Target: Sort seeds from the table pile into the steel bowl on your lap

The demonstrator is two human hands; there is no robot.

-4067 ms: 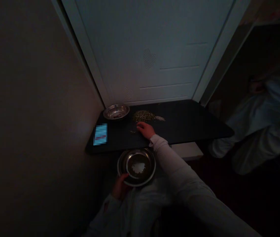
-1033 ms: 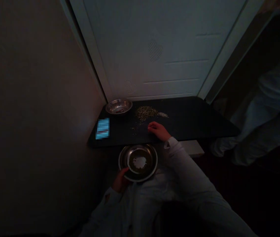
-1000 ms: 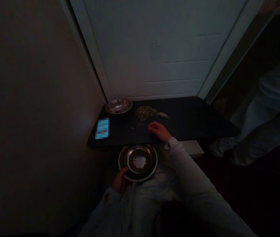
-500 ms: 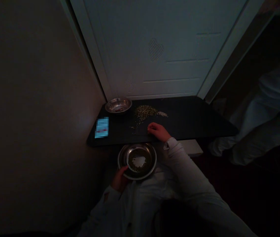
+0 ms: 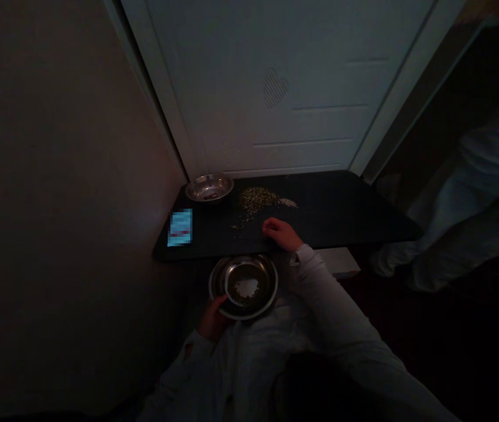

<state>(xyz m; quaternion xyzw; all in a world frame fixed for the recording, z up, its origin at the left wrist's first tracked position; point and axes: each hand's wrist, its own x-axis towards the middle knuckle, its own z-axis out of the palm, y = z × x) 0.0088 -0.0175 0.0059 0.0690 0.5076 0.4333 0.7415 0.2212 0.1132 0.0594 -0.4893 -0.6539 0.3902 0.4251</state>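
Observation:
My left hand (image 5: pixel 213 319) grips the near-left rim of a round metal bowl (image 5: pixel 270 292), thumb over the edge. This bowl sits at my lap, just below the table's front edge. Small dark greenish grains lie inside it around a bright bare patch. On the dark table (image 5: pixel 328 211), my right hand (image 5: pixel 281 233) rests with its fingers curled together; whether anything is between them is hidden. Beyond it lies a pile of small greenish and pale beans or seeds (image 5: pixel 256 199). A smaller pale heap (image 5: pixel 288 203) touches the pile's right side, and loose ones trail toward the front.
A second metal bowl (image 5: pixel 192 190) with a small dark-red item in it stands at the table's back left. In front of it lies a blurred light-blue phone-like rectangle (image 5: pixel 180 227). A white box (image 5: pixel 339 262) is below the front edge. Another person's legs (image 5: pixel 443 234) are at right.
The view has shifted very slightly. Both hands, the bowls and the pile look the same as before.

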